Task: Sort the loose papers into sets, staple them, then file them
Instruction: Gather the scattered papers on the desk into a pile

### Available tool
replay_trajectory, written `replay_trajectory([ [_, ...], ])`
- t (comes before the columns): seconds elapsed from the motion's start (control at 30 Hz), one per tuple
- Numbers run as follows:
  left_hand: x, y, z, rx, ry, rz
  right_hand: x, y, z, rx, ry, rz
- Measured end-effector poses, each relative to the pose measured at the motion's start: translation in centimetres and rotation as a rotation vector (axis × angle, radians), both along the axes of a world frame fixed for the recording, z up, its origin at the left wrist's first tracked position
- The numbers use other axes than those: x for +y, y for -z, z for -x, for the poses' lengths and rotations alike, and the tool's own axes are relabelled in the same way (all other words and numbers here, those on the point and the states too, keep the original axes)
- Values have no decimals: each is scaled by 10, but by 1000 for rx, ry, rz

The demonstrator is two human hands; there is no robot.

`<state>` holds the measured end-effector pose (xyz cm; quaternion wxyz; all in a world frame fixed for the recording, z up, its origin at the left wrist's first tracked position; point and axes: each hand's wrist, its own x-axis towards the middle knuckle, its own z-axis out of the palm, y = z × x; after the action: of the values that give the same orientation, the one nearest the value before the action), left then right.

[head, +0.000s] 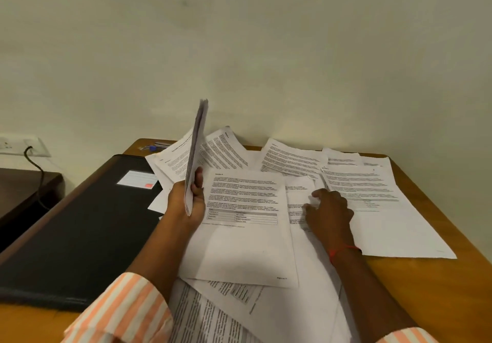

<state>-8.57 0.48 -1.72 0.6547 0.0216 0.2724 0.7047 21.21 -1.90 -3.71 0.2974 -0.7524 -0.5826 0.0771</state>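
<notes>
Head view showed the left hand [186, 204] gripping 1 upright sheaf [195, 153], clearing the desk [426, 276], while the right hand [328, 212], fingers curled, pressed the loose papers [245, 236].

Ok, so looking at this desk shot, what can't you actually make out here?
Head view, the only one:
- Held stack of papers in the left hand: seen edge-on, so its pages are unreadable.
- Top sheet: text too small and blurred to read.
- Blue-tipped objects at the desk's back edge: partly hidden by papers, kind unclear; no stapler is recognisable.
- Black folder: closed, contents hidden.
- Right hand: fingertips' grip on the sheets unclear.
</notes>
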Motion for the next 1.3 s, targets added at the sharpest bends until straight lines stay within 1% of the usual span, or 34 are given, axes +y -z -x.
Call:
replay_trajectory([
  [0.07,1,-1,0,-25,6,-16,-2,0,8,19,-37,-33],
  [0.2,1,-2,-3,-10,-11,8,-9,-1,21,220,-116,-53],
  [0.37,0,-4,-5,-24,-12,7,-10,-2,23,268,-144,-51],
  [0.47,-6,-10,-9,35,19,33,-9,-2,23,300,-217,-47],
  [0.53,-9,-12,-13,140,52,42,-8,-5,17,237,-167,-99],
  [0.6,-9,-13,-18,328,55,52,-3,-5,2,26,0,-136],
  [0.67,-10,-13,-25,535,28,28,-1,-4,-15,-148,170,-28],
  [0.73,-9,-13,-31,720,1,-6,-3,-1,-26,-184,251,103],
  [0.77,-9,-11,-32,779,0,-19,-3,1,-29,-178,264,128],
  [0.8,-9,-10,-33,795,12,-29,-2,2,-30,-177,268,131],
  [0.9,-7,-5,-35,789,43,-36,2,7,-34,-149,228,14],
  [1.0,-3,1,-31,754,42,-16,5,6,-35,-38,102,-91],
  [1.07,0,5,-28,680,59,-9,5,-3,-27,-27,24,-127],
  [1.13,3,6,-26,586,60,1,-1,-15,-10,-70,-60,-195],
  [1.2,3,5,-25,550,62,-5,-12,-16,12,-98,-185,-190],
  [1.3,2,2,-24,532,47,2,-29,5,45,-134,-342,-115],
])
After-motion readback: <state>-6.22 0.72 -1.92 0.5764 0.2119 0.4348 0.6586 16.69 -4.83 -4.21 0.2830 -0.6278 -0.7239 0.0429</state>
